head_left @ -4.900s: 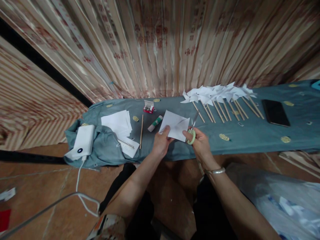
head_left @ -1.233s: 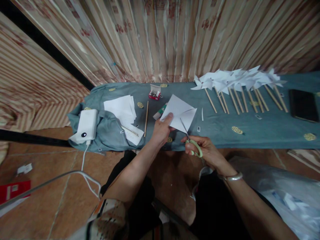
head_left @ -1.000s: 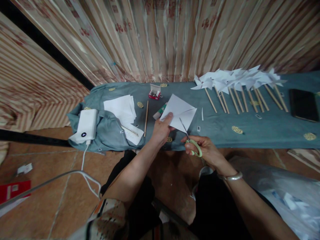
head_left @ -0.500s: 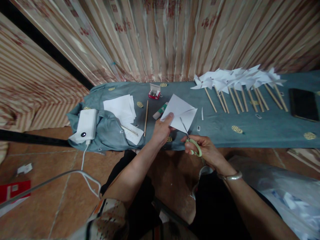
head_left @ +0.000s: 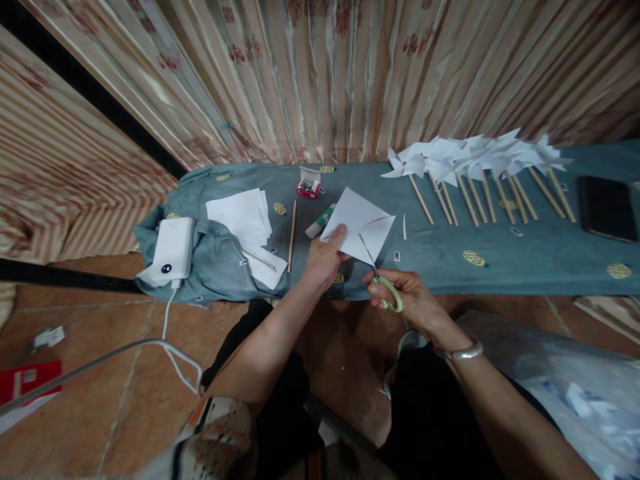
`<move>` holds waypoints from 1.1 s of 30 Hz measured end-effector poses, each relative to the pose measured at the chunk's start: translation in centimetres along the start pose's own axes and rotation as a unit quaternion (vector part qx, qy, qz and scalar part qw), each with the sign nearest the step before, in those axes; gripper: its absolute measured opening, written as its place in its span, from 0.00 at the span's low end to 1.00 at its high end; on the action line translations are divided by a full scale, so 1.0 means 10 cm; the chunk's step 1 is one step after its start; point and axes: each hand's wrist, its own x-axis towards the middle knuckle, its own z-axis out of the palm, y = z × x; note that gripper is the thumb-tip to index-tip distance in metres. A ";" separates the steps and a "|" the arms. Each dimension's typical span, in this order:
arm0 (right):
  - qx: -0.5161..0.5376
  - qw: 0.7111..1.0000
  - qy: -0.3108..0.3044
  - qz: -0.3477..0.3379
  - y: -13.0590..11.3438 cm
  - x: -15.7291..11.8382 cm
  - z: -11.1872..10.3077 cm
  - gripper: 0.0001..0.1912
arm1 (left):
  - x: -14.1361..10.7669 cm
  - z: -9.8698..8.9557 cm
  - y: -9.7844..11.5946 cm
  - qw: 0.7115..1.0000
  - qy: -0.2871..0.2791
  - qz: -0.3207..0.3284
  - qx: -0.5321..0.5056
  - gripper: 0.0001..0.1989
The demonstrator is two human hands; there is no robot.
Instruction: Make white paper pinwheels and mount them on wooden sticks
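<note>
My left hand [head_left: 325, 261] pinches the left edge of a white square of paper [head_left: 357, 223], thumb on top and the other fingers underneath. A slit runs inward from the paper's right corner. My right hand [head_left: 403, 292] has its fingers in the light green handles of a pair of scissors [head_left: 395, 295]. The blades lie at the paper's lower corner and point toward its middle. Behind the paper's left edge lies a green and white tube [head_left: 320, 223], partly covered. A thin white paper strip [head_left: 405, 227] rests on the cloth to the right.
Several paper pinwheels [head_left: 460, 160] on wooden sticks lie at the back right, near a dark phone [head_left: 607, 208]. A small red box [head_left: 308, 185] holds metal pins. Leftward are a wooden stick [head_left: 293, 237], white paper sheets [head_left: 243, 213], a pen [head_left: 259, 259] and a cabled power bank [head_left: 173, 248].
Almost nothing differs. The scissors and my right hand have shifted very slightly left; the paper stays in my left hand.
</note>
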 end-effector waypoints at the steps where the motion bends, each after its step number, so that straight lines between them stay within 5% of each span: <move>1: 0.004 1.000 0.001 0.000 0.00 0.00 0.00 0.22 | 0.00 0.00 0.00 1.000 0.000 0.000 0.000 0.17; 17: 0.010 0.999 -0.022 0.025 0.06 -0.03 -0.03 0.24 | 0.01 0.00 0.02 0.999 -0.005 0.006 -0.039 0.17; 24: -0.137 0.990 0.002 -0.018 0.18 -0.11 -0.36 0.25 | 0.07 -0.09 0.16 0.997 0.017 0.038 -0.070 0.16; 28: -0.309 0.940 0.118 -0.080 0.16 -0.12 -0.67 0.24 | 0.08 -0.11 0.14 0.996 0.032 0.041 -0.066 0.19; 33: -0.580 0.764 0.273 -0.067 0.05 -0.04 -0.81 0.21 | 0.07 -0.07 -0.09 1.000 -0.002 -0.007 -0.016 0.20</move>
